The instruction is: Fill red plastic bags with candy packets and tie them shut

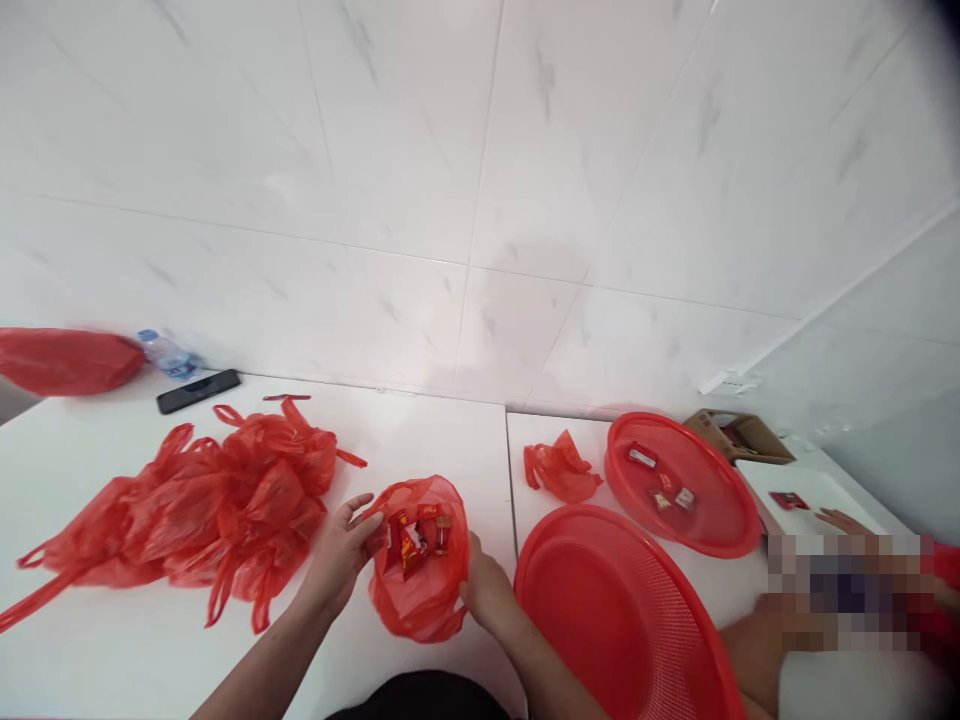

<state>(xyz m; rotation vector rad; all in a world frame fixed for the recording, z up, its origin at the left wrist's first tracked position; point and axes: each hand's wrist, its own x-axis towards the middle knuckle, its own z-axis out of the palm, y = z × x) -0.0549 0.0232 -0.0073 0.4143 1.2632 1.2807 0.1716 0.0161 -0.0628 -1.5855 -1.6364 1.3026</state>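
A red plastic bag point(416, 605) stands with its mouth open on the white table in front of me. Several small wrapped snacks point(416, 540), mostly in red wrappers, lie inside it. At the bag's left rim, my left hand point(346, 550) is closed on the thin plastic. My right hand point(486, 588) grips the opposite side, its fingertips partly hidden by the bag. To the left is a heap of red plastic bags point(202, 510), several with their handles tied up; what they hold cannot be made out.
Right of me sits a large red basket point(592, 590). Behind it are another red basket point(697, 500) with several snacks and a crumpled red bag point(562, 470). A phone point(199, 391), a water bottle point(169, 355) and a cardboard box point(739, 437) stand along the wall. Another person's hand point(844, 521) is far right.
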